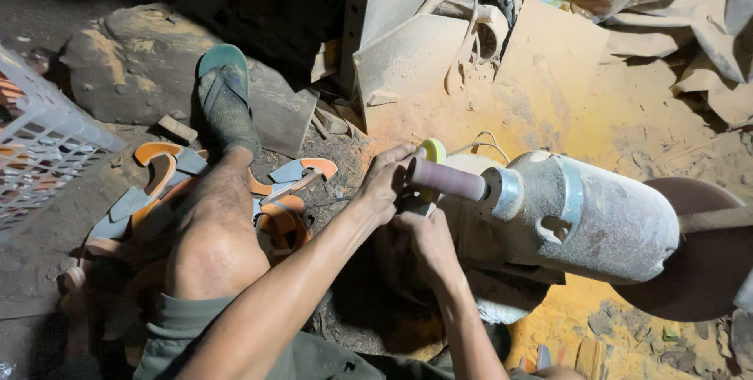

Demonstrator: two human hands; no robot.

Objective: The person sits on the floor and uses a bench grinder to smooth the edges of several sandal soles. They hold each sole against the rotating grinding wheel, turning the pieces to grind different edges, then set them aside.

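- Landmark: the grey motor (584,219), dusty, lying on its side right of centre, with a pinkish sanding drum (447,180) sticking out of its left end.
- Your left hand (384,184) sits just left of the drum's tip, fingers curled and pressed together over the top edge of a yellow-green sole piece (431,152).
- Your right hand (427,243) is just below the drum, left of the motor body, fingers folded under the same piece and clamping it from beneath (fingertips hidden, so the exact grip on that side cannot be told).
- The sole piece touches the drum at its free end, held between both hands; only its yellow-green rim shows above the drum.
- Well left of the motor: a pile of orange-and-grey sole cutouts (169,192) on the ground, your bare knee (216,250) over them.
- Further left and up from the motor, your foot in a green flip-flop (223,94) rests against a rock.
- Far left of the motor: a white plastic crate (39,141), partly in view.
- Around and beneath the motor, orange sanding dust (565,105) coats the ground.
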